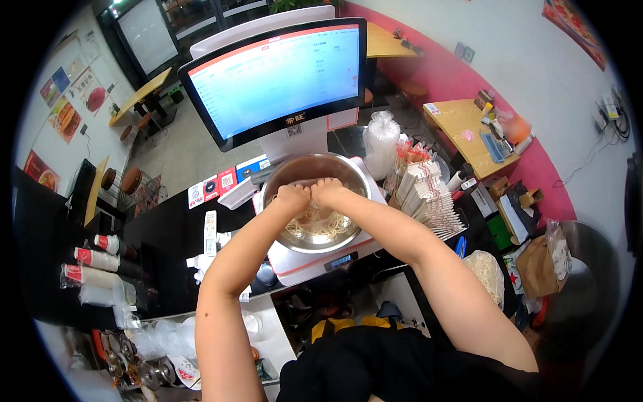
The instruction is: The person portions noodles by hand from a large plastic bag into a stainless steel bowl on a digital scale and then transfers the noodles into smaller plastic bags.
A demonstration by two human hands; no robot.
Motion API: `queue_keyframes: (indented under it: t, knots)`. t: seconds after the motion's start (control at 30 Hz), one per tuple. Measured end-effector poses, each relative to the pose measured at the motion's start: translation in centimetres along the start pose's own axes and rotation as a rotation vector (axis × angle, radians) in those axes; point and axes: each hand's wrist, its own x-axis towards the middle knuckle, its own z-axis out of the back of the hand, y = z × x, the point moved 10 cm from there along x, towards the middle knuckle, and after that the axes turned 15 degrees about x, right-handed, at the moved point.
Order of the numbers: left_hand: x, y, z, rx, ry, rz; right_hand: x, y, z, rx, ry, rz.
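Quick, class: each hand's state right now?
Left hand: curled inside the metal bowl; whether it grips noodles can't be told.
Right hand: curled beside the left; its grip can't be told.

Hd cam, wide fisheye, looks dn & fwd fr abv table (pixel 161 234), fairly nr bowl (pixel 315 165); dark L edge prob. unreadable.

On the dark surface (pixel 161 231) we see a lit monitor (pixel 281 77), paper packets (pixel 423 193) on the right, cups (pixel 100 260) stacked on the left; away from it, posters (pixel 94 96), brown stools (pixel 132 179) and, far right, a paper bag (pixel 538 271).
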Motion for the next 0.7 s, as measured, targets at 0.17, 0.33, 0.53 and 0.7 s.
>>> queue_keyframes:
  t: [0.17,0.33,0.53,0.7]
  knots:
    - [-2.7,-1.7,2.5,-0.104,0.046,-0.043,-0.5,-1.3,-2.2,0.076,0.029,-0.015]
    - [2.0,-1.3,-4.0,-0.104,0.0,-0.028,-0.8,0.8,-1.1,0.123,-0.129,0.06]
    - [0.5,-1.1,-2.7,-0.125,0.002,0.129,0.2,-0.9,-1.8,0.085,-0.077,-0.096]
    - [-2.9,-0.8,0.6,-0.242,0.177,0.096,-1.4,0.3,-1.2,0.191,-0.039,-0.038]
